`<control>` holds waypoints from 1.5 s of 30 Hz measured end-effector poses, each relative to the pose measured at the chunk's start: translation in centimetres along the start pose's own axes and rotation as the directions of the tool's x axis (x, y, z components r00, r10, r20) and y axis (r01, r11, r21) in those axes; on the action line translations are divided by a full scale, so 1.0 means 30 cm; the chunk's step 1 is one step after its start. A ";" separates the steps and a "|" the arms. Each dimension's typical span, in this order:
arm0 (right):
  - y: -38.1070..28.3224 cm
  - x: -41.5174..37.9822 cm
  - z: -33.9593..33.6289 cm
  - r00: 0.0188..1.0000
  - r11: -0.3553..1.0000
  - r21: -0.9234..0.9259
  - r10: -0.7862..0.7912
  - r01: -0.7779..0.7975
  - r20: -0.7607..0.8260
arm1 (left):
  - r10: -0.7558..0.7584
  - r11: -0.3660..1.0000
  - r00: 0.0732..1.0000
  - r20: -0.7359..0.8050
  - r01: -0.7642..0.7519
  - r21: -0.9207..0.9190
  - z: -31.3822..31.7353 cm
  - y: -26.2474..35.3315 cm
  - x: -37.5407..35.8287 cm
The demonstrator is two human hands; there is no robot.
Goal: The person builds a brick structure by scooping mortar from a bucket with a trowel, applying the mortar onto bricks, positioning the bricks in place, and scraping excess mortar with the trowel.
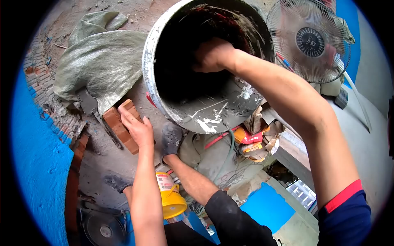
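Observation:
My left hand (139, 129) grips an orange-red brick (129, 141), with the fingers laid across its face. The brick is tilted, above the dusty floor beside a woven sack (102, 61). My right arm reaches over the rim of a large bucket (150, 53) smeared with grey mortar. Inside its dark mouth is my right hand (215, 55), which looks closed. Deep shadow hides its fingertips and whatever they hold. Grey mortar (209, 119) coats the bucket's lit inner wall.
A standing fan (310, 41) is at upper right, and another fan (104, 229) at lower left. A yellow bucket (172, 201) stands by my legs. Crumpled red-and-yellow packaging (254, 139) lies beside the large bucket. The blue wall (41, 160) has a broken brick edge.

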State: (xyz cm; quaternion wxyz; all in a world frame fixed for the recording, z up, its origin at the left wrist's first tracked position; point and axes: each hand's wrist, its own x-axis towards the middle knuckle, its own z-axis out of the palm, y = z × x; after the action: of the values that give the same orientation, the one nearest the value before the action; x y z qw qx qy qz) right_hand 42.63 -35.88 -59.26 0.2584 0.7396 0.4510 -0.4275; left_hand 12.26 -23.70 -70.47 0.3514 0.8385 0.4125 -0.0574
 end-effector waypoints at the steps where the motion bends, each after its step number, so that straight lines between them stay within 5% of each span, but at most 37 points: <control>1: 0.001 -0.005 -0.005 1.000 1.000 0.016 0.003 -0.003 -0.004 | -0.008 1.000 0.997 -0.075 0.006 -0.016 0.008 -0.006 -0.012; 5: 0.025 -0.026 0.024 0.992 0.989 0.142 -0.030 0.048 -0.122 | -0.172 0.985 0.979 0.112 0.167 0.052 0.031 -0.033 -0.096; 9: 0.040 -0.113 -0.015 1.000 0.978 0.207 0.014 -0.013 -0.003 | -0.247 0.965 0.964 0.098 0.253 -0.064 0.058 -0.065 -0.085; 13: 0.087 -0.194 -0.063 0.969 0.966 0.215 -0.090 0.141 -0.229 | -0.215 0.910 0.941 0.260 0.289 -0.296 -0.062 -0.068 -0.082; 14: 0.100 -0.227 -0.074 0.971 0.964 0.232 -0.079 0.132 -0.226 | -0.182 0.810 0.906 0.383 0.359 -0.463 -0.108 -0.073 -0.098; 19: 0.152 -0.426 -0.094 0.965 0.953 0.273 -0.059 0.131 -0.257 | -0.041 0.364 0.718 0.695 0.659 -0.659 -0.489 0.135 -0.205; 23: 0.136 -0.664 -0.031 0.921 0.822 0.541 0.055 0.178 -0.385 | 0.022 0.166 0.653 0.757 0.744 -0.647 -0.789 0.273 -0.281; 25: 0.079 -0.822 -0.011 0.922 0.706 0.693 0.161 0.142 -0.353 | 0.105 0.232 0.671 0.734 0.702 -0.674 -0.875 0.236 -0.327; 27: -0.005 -0.979 0.002 0.881 0.582 0.780 0.217 0.230 -0.421 | 0.067 -0.100 0.630 0.774 0.776 -0.623 -0.958 0.237 -0.372; 28: -0.062 -1.066 0.009 0.873 0.498 0.836 0.273 0.232 -0.405 | 0.248 -0.140 0.621 0.743 0.782 -0.607 -0.999 0.290 -0.366; 29: -0.132 -1.157 0.015 0.864 0.404 0.884 0.330 0.234 -0.380 | 0.248 -0.125 0.627 0.739 0.777 -0.617 -1.045 0.338 -0.373; 35: -0.534 -1.522 -0.112 0.579 0.257 0.837 0.624 0.483 -0.525 | 0.308 -0.050 0.578 0.755 0.803 -0.594 -1.275 0.659 -0.407; 38: -0.627 -1.601 -0.176 0.308 0.353 0.692 0.704 0.630 -0.640 | 0.601 -0.092 0.470 0.647 0.844 -0.528 -1.415 0.801 -0.462; 40: -0.655 -1.682 -0.236 0.123 0.544 0.645 0.706 0.536 -0.698 | 0.738 -0.102 0.361 0.570 0.895 -0.435 -1.483 0.889 -0.494; 43: -0.691 -1.760 -0.318 -0.110 0.698 0.578 0.672 0.424 -0.732 | 0.576 -0.072 0.424 0.699 0.878 -0.474 -1.588 1.043 -0.567; 45: -0.746 -1.758 -0.294 -0.173 0.705 0.617 0.696 0.350 -0.697 | 0.648 -0.072 0.388 0.656 0.888 -0.454 -1.633 1.117 -0.611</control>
State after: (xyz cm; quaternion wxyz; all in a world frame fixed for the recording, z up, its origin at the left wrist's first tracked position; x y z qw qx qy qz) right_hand 14.26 -42.35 -9.11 -0.3880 0.8820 0.1692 0.2070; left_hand 15.33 -18.27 -8.68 0.9628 0.0122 0.1469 -0.2263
